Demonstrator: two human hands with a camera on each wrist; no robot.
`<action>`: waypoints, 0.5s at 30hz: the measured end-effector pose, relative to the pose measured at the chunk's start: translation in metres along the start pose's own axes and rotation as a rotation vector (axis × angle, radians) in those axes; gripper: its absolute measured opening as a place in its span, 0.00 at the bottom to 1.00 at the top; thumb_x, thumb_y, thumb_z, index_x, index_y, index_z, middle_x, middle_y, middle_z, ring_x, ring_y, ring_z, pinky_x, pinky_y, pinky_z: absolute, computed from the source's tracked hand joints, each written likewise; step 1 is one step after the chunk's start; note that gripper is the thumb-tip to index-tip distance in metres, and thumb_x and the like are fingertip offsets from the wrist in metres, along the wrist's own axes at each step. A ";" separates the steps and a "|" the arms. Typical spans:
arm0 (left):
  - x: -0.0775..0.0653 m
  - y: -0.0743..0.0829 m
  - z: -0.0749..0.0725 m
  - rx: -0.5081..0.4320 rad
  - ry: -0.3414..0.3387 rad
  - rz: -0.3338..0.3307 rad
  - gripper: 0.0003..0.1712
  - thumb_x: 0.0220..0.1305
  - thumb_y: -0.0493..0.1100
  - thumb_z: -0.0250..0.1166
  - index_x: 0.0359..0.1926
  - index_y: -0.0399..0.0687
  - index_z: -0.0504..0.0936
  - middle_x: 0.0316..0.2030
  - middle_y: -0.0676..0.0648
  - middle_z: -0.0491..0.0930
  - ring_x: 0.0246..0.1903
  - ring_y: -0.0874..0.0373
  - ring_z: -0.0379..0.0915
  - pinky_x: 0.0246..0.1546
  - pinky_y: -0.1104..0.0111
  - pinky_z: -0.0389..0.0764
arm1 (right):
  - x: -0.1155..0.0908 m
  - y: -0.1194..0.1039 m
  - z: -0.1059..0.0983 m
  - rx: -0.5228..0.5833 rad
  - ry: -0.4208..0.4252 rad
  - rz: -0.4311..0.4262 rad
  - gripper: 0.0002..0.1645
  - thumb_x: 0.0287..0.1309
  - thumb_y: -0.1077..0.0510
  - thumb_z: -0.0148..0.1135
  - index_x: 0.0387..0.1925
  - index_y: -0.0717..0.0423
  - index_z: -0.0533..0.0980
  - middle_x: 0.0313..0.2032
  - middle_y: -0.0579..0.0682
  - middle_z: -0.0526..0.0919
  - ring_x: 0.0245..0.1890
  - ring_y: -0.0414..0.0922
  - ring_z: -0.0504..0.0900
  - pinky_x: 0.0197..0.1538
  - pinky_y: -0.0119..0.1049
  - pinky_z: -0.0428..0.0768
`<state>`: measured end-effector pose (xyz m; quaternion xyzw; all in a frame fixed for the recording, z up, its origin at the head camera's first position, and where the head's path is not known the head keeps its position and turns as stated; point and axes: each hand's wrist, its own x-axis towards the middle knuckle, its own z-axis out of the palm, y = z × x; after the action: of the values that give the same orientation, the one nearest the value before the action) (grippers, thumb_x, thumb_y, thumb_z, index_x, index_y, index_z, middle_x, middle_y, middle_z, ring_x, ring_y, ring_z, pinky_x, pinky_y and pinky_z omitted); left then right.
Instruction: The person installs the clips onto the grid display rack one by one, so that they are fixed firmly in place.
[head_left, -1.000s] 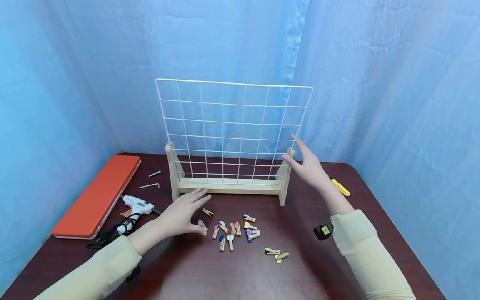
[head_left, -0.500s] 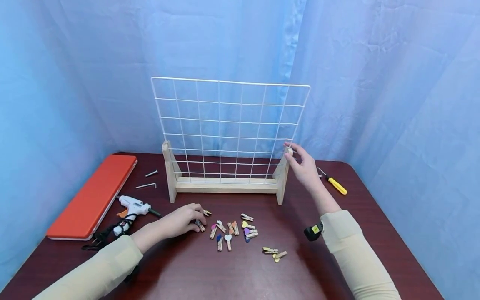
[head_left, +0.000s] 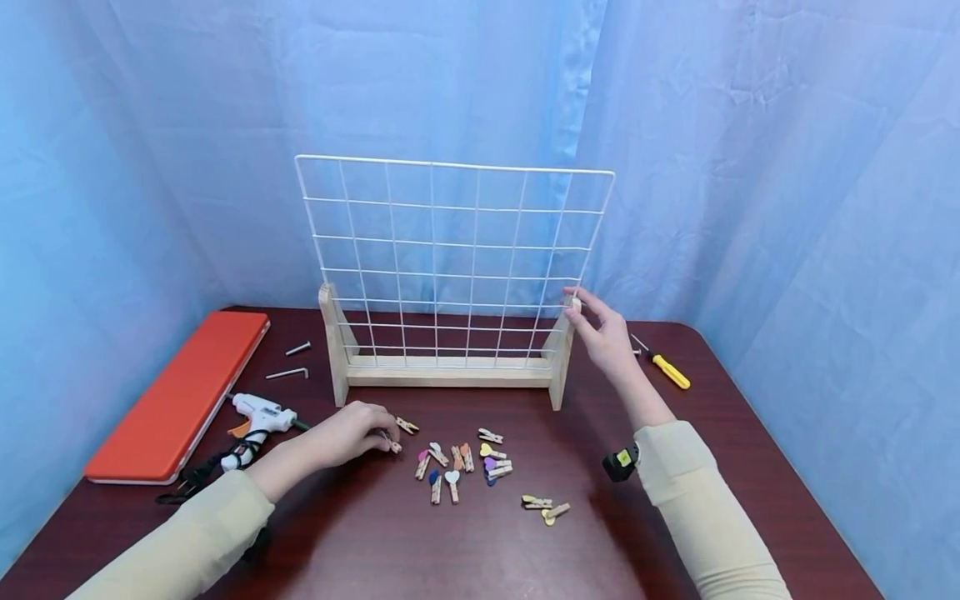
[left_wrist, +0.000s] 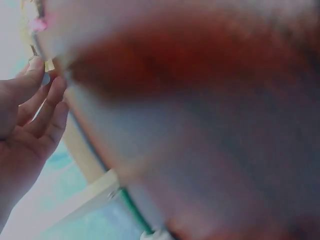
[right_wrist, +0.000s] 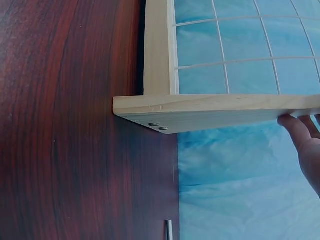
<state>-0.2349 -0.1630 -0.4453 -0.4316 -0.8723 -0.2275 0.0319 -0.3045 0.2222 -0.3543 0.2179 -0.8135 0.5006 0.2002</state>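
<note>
My left hand (head_left: 354, 433) pinches a small wooden clothespin (head_left: 394, 447) between thumb and fingers, low over the table at the left end of a scatter of clothespins. The fingers hide most of it; the left wrist view shows a bit of grey (left_wrist: 46, 78) at the fingertips. A white wire grid (head_left: 454, 246) stands in a wooden stand (head_left: 450, 377) with two side posts. At the top of its right post, my right hand (head_left: 609, 337) grips the wood, thumb and fingers on either side. Several heart-topped clothespins (head_left: 453, 487) lie in front of the stand.
An orange-red case (head_left: 180, 392) lies at the left, with a white glue gun (head_left: 258, 414) and its cord beside it. A hex key (head_left: 287, 373) and a bolt (head_left: 298, 348) lie behind. A yellow-handled screwdriver (head_left: 670, 371) is at the right. Blue curtains (head_left: 750, 167) surround the table.
My left hand has come down onto the grey clothespin, pinched it and drawn it slightly left. My right hand has moved in from beside the grid and taken hold of the right post's top.
</note>
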 end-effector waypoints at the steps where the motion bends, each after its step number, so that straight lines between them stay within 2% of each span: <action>1: 0.000 0.000 -0.005 0.002 0.012 0.001 0.05 0.50 0.37 0.66 0.29 0.53 0.81 0.28 0.56 0.78 0.30 0.66 0.73 0.32 0.74 0.75 | 0.000 0.000 0.000 -0.007 0.002 0.000 0.21 0.59 0.61 0.53 0.55 0.54 0.70 0.52 0.56 0.75 0.52 0.51 0.73 0.43 0.19 0.71; 4: 0.000 -0.002 -0.022 0.015 0.095 0.025 0.05 0.48 0.37 0.68 0.29 0.51 0.83 0.27 0.56 0.79 0.30 0.66 0.74 0.31 0.74 0.76 | 0.000 0.001 0.000 -0.012 0.006 0.002 0.22 0.59 0.61 0.53 0.56 0.56 0.70 0.51 0.56 0.76 0.53 0.52 0.72 0.44 0.18 0.70; 8: 0.000 -0.001 -0.050 0.048 0.291 0.018 0.09 0.43 0.33 0.70 0.29 0.48 0.85 0.28 0.53 0.78 0.29 0.63 0.74 0.27 0.74 0.75 | -0.002 0.003 -0.001 0.002 0.009 0.015 0.22 0.59 0.61 0.53 0.56 0.56 0.69 0.49 0.58 0.77 0.53 0.52 0.72 0.42 0.18 0.71; 11: -0.001 0.001 -0.074 0.084 0.444 -0.076 0.11 0.43 0.31 0.69 0.31 0.47 0.85 0.29 0.52 0.79 0.29 0.61 0.75 0.26 0.76 0.75 | -0.003 0.003 -0.003 0.028 0.001 0.015 0.22 0.59 0.61 0.53 0.56 0.56 0.70 0.48 0.60 0.77 0.52 0.54 0.73 0.40 0.19 0.73; 15: -0.002 -0.001 -0.103 0.097 0.661 -0.302 0.10 0.46 0.37 0.69 0.34 0.48 0.85 0.29 0.52 0.82 0.24 0.64 0.75 0.21 0.79 0.71 | -0.002 0.004 -0.004 0.037 -0.014 0.003 0.22 0.59 0.62 0.53 0.56 0.57 0.70 0.49 0.60 0.77 0.51 0.54 0.73 0.40 0.20 0.73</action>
<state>-0.2490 -0.2081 -0.3542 -0.1989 -0.8786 -0.3153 0.2986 -0.3051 0.2280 -0.3562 0.2237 -0.8060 0.5142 0.1894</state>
